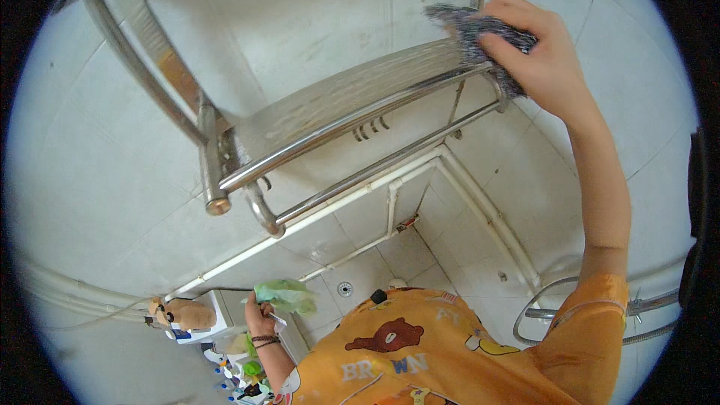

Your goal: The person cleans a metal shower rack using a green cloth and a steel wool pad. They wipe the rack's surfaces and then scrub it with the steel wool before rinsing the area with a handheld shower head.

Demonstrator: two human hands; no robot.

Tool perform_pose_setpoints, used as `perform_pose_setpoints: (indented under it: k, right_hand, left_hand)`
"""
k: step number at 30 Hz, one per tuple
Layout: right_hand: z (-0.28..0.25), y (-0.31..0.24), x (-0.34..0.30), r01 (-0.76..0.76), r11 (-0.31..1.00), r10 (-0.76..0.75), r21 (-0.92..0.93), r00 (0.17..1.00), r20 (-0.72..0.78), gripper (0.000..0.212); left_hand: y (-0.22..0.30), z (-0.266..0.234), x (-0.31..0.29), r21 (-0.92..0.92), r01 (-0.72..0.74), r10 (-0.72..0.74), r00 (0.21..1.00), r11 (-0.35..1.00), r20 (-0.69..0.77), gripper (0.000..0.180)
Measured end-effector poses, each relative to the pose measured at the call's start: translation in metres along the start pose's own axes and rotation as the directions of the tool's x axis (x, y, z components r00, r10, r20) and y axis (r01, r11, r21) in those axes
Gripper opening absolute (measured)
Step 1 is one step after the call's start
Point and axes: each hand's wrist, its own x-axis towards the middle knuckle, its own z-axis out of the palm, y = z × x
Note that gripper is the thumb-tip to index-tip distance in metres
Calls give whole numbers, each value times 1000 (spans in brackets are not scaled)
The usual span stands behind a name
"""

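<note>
My right hand [536,49] is closed round a dark, speckled cloth [480,34], blurred by motion. The cloth presses on the right end of a metal wall rack [352,79], where the shelf meets its front rail. Down at the lower left, my left hand [261,315] grips something pale green, thin and crumpled [286,296]; whether it is cloth or plastic I cannot tell. A small white piece also shows by its fingers. Dark bands circle that wrist.
Under the rack runs a lower bar [390,161] with small hooks [371,129]. White pipes [300,232] follow the tiled wall. A floor drain [344,289] lies below. Bottles [240,375] and a white appliance [217,315] stand at lower left, a metal hose [525,315] at right.
</note>
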Motion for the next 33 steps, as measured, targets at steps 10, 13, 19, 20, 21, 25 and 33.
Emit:
perform_pose_setpoints:
  k: [10, 13, 19, 20, 21, 25, 33]
  right_hand:
    - [23, -23, -93, -475, 808, 555, 349, 813, -177, 41]
    - [42, -19, -118, -472, 746, 581, 469, 806, -113, 34]
    - [69, -42, -148, -570, 582, 696, 580, 718, 8, 28]
    - [71, -48, -151, -573, 587, 694, 572, 720, 10, 28]
    - [73, -55, -155, -577, 592, 692, 563, 721, 12, 28]
    - [77, -71, -174, -599, 555, 722, 578, 692, 24, 28]
    - [92, -118, -225, -714, 536, 780, 451, 623, 58, 34]
  left_hand:
    - [45, -9, -35, 298, -64, 33, 994, 952, 109, 22]
    - [64, -29, -45, 355, -119, 67, 986, 927, 155, 23]
    - [78, -59, -43, 455, -137, 64, 983, 880, 173, 23]
    - [77, -65, -38, 458, -142, 63, 981, 878, 182, 24]
    - [76, -71, -33, 462, -146, 62, 979, 875, 192, 26]
    - [67, -89, -15, 552, -118, 101, 993, 825, 61, 29]
    - [22, -138, 48, 785, -42, 84, 996, 618, -13, 31]
